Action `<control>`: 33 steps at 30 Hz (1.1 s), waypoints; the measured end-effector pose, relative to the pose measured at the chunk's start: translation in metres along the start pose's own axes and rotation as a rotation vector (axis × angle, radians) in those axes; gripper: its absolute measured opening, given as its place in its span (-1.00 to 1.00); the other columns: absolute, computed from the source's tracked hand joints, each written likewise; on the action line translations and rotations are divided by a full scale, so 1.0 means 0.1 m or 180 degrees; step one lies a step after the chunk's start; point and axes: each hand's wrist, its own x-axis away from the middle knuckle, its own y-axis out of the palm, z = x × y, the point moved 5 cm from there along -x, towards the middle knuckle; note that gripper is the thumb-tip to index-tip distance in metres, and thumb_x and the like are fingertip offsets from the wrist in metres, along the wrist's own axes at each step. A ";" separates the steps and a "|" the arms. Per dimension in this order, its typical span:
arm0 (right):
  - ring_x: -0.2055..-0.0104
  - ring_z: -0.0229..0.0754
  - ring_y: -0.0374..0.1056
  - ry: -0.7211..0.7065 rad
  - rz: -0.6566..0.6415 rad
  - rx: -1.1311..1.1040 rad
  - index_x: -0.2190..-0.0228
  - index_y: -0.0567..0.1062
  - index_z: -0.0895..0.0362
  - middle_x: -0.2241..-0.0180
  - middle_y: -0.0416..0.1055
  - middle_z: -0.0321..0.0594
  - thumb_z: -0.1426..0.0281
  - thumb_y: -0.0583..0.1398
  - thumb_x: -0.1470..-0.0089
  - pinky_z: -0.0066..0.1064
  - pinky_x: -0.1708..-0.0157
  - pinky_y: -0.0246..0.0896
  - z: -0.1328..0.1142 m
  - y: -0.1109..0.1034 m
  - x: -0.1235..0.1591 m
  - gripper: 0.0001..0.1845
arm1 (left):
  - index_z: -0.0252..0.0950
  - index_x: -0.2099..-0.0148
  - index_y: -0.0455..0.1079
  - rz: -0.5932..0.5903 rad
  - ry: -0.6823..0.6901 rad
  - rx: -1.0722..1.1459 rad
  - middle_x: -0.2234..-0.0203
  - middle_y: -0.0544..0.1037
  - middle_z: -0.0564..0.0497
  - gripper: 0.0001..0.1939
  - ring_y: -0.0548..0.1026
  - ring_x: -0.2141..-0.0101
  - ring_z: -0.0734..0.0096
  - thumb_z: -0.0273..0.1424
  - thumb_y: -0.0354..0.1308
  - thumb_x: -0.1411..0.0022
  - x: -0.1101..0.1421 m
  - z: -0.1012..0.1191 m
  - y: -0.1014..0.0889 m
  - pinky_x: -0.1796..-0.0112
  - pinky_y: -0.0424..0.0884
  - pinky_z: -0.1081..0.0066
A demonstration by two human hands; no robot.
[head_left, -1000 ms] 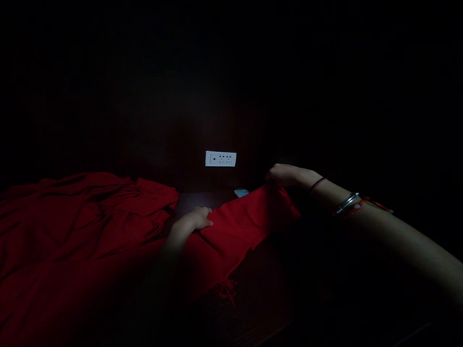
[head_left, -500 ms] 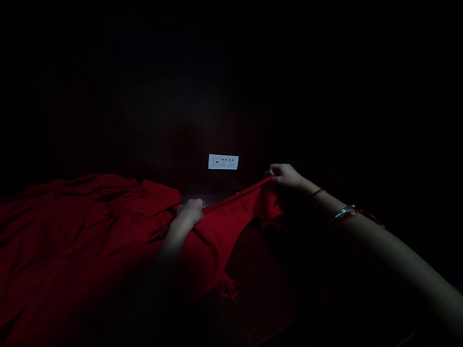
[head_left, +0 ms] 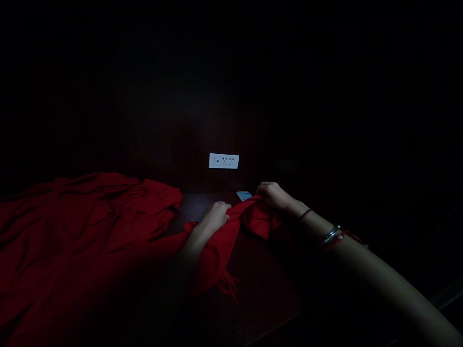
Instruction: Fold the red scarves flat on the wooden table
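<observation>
A large red fringed cloth, like a shawl or scarf (head_left: 108,260), lies rumpled across the left and runs to the middle. My left hand (head_left: 217,215) is closed on its upper edge near the centre. Farther right, my right hand (head_left: 274,193) grips the same edge close to a corner, its fingertips partly hidden. Between the hands the edge hangs slack, and a loose fold drops below the right hand. A tasselled fringe (head_left: 227,284) rests on the dark surface beneath.
A dark wooden surface (head_left: 260,284) lies under the cloth, its front edge at the lower right. Just beyond the right hand is a phone-like object with a lit face (head_left: 244,195). A white socket plate (head_left: 224,161) is on the dark wall. Much of the surroundings is too dark to make out.
My hands have come closer together: the left moved right, the right moved slightly left and down. The stretched edge has slackened, and the phone-like object and some tabletop now show.
</observation>
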 end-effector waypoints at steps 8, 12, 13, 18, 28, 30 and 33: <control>0.47 -0.30 0.29 0.0189 -0.1515 0.0343 0.48 0.50 0.16 0.50 0.42 -0.25 0.45 0.17 0.16 -0.57 0.55 0.01 0.19 0.17 0.08 -0.88 | -0.31 0.37 0.36 0.0217 -0.0102 -0.0245 0.37 0.42 -0.05 -0.89 0.37 0.35 0.34 -0.51 0.09 0.04 0.05 -0.20 -0.22 0.37 0.26 0.46; 0.48 -0.28 0.27 0.0322 -0.1093 0.0702 0.52 0.48 0.20 0.51 0.41 -0.21 0.45 0.17 0.18 -0.55 0.56 -0.04 0.21 -0.04 -0.02 -0.90 | -0.33 0.34 0.38 0.0111 0.0051 0.0360 0.42 0.46 -0.01 -0.88 0.38 0.37 0.42 -0.50 0.05 -0.02 0.04 -0.16 -0.26 0.32 0.25 0.50; 0.47 -0.28 0.27 0.0327 -0.0942 0.0747 0.53 0.47 0.21 0.51 0.41 -0.20 0.47 0.17 0.19 -0.55 0.55 -0.03 0.21 -0.10 -0.05 -0.91 | -0.33 0.33 0.38 0.0124 0.0097 0.0528 0.44 0.46 0.01 -0.86 0.39 0.39 0.45 -0.49 0.02 -0.04 0.04 -0.14 -0.28 0.33 0.25 0.52; 0.48 -0.32 0.24 0.0326 -0.0441 0.0501 0.53 0.44 0.22 0.51 0.39 -0.25 0.50 0.18 0.23 -0.56 0.52 -0.01 0.21 -0.31 -0.15 -0.93 | -0.34 0.38 0.38 0.0349 0.0171 0.0452 0.48 0.45 0.01 -0.84 0.37 0.42 0.46 -0.54 -0.03 -0.02 0.02 -0.10 -0.34 0.35 0.25 0.53; 0.35 -0.27 0.29 -0.0311 -0.0796 -0.0607 0.40 0.47 0.22 0.38 0.39 -0.19 0.36 0.11 0.06 -0.51 0.35 0.10 0.02 -0.31 -0.19 -0.78 | -0.33 0.15 0.25 0.0394 0.0119 0.0582 0.23 0.39 -0.06 -0.69 0.35 0.23 0.37 -0.50 0.04 0.03 0.07 -0.14 -0.31 0.22 0.27 0.44; 0.36 -0.26 0.28 -0.0232 -0.0581 -0.0359 0.43 0.48 0.22 0.41 0.39 -0.18 0.39 0.15 0.11 -0.51 0.35 0.10 -0.04 -0.33 -0.23 -0.83 | -0.30 0.03 0.17 0.0466 0.0418 0.0993 0.15 0.36 -0.04 -0.55 0.33 0.17 0.38 -0.41 0.10 0.03 0.07 0.03 -0.29 0.17 0.26 0.45; 0.40 -0.28 0.25 -0.0217 -0.0196 -0.0085 0.51 0.46 0.24 0.45 0.37 -0.18 0.50 0.16 0.18 -0.54 0.39 0.08 -0.12 -0.36 -0.28 -0.91 | -0.32 0.13 0.27 0.0668 0.0390 0.0959 0.25 0.43 -0.02 -0.70 0.36 0.24 0.38 -0.45 0.06 -0.02 0.04 0.16 -0.29 0.20 0.26 0.45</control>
